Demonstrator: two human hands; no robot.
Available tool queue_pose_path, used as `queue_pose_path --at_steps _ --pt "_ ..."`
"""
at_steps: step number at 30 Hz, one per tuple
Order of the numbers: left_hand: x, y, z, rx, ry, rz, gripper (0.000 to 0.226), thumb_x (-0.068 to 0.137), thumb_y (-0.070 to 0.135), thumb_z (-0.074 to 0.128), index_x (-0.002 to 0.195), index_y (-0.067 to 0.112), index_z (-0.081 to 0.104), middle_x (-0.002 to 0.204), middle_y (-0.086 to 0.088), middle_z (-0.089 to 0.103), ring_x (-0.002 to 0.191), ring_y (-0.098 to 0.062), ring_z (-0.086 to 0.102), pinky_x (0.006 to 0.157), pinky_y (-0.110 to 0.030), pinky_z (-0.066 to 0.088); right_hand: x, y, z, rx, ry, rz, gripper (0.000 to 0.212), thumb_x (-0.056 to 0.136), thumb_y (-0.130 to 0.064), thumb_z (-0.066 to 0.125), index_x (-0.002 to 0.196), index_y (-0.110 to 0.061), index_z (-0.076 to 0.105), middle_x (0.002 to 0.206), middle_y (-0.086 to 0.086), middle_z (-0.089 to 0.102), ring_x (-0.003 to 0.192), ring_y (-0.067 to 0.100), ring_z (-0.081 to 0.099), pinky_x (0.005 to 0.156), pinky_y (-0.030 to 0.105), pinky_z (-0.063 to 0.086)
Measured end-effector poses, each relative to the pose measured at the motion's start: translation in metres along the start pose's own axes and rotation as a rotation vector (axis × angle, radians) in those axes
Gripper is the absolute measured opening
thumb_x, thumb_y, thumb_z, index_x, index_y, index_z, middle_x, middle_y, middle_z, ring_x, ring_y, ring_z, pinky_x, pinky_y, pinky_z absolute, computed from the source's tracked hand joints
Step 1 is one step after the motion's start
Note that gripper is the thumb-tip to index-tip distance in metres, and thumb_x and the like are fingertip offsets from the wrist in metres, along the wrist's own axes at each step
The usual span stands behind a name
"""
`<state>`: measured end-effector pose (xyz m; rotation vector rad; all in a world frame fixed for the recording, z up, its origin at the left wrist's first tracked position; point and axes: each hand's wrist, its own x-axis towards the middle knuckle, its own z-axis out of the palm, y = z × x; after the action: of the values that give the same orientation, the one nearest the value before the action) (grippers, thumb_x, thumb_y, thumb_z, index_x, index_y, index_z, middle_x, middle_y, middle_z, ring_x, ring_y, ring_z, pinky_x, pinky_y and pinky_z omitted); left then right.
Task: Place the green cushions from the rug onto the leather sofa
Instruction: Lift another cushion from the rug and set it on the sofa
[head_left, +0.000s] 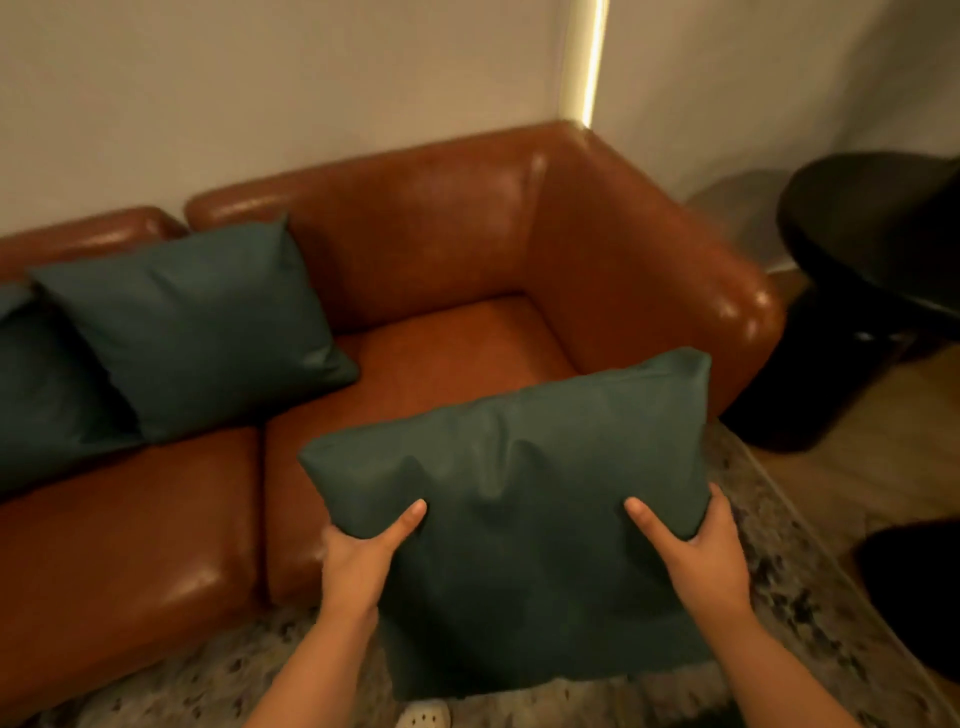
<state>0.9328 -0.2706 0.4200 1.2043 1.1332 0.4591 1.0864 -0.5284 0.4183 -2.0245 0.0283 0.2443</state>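
I hold a dark green cushion (524, 499) in the air in front of the brown leather sofa (467, 249), over the front edge of its right seat. My left hand (363, 561) grips the cushion's left side, thumb on its face. My right hand (701, 556) grips its right side the same way. A second green cushion (197, 322) leans against the sofa's backrest. A third green cushion (41, 395) lies at the far left, partly cut off by the frame and overlapped by the second.
A speckled grey rug (789, 587) lies under me in front of the sofa. A black round table (872, 249) stands right of the sofa's arm on the wooden floor. A dark object (919, 597) sits at the right edge. A white shoe (423, 717) shows below.
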Motion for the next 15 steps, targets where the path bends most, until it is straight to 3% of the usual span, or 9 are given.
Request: queue_pose_path --at_steps 5,8,12,15 --pt "-0.013 0.069 -0.03 -0.081 0.026 0.112 0.096 0.032 0.039 0.094 0.119 0.016 0.06 0.111 0.003 0.068 0.102 -0.015 0.064 0.091 -0.034 0.049 -0.008 -0.076 0.005 0.025 -0.042 -0.1 0.102 0.049 -0.066 0.068 0.135 -0.019 0.04 0.128 0.002 0.052 0.119 0.026 0.051 0.094 0.038 0.042" --pt "-0.019 0.105 -0.042 -0.112 0.063 0.185 0.1 0.031 0.041 0.095 0.121 0.016 0.059 0.115 0.002 0.067 0.104 -0.014 0.063 0.094 -0.037 0.049 -0.012 -0.113 0.009 0.06 -0.07 -0.127 0.101 0.052 -0.063 0.069 0.137 -0.017 0.038 0.13 0.003 0.05 0.121 0.026 0.049 0.092 0.035 0.041" --pt "-0.023 0.15 -0.056 -0.167 0.125 0.254 0.124 0.021 0.054 0.093 0.131 0.016 0.051 0.125 0.001 0.061 0.114 -0.02 0.058 0.098 -0.044 0.048 -0.013 -0.164 0.01 0.105 -0.077 -0.208 0.103 0.048 -0.069 0.067 0.134 -0.018 0.041 0.127 0.001 0.053 0.118 0.023 0.051 0.094 0.035 0.042" --pt "-0.029 0.18 -0.063 -0.204 0.138 0.311 0.124 0.022 0.051 0.092 0.132 0.014 0.049 0.126 -0.001 0.06 0.115 -0.022 0.057 0.099 -0.045 0.047 -0.013 -0.197 0.009 0.129 -0.08 -0.25 0.107 0.046 -0.072 0.067 0.134 -0.018 0.041 0.128 0.001 0.054 0.118 0.023 0.051 0.096 0.038 0.044"
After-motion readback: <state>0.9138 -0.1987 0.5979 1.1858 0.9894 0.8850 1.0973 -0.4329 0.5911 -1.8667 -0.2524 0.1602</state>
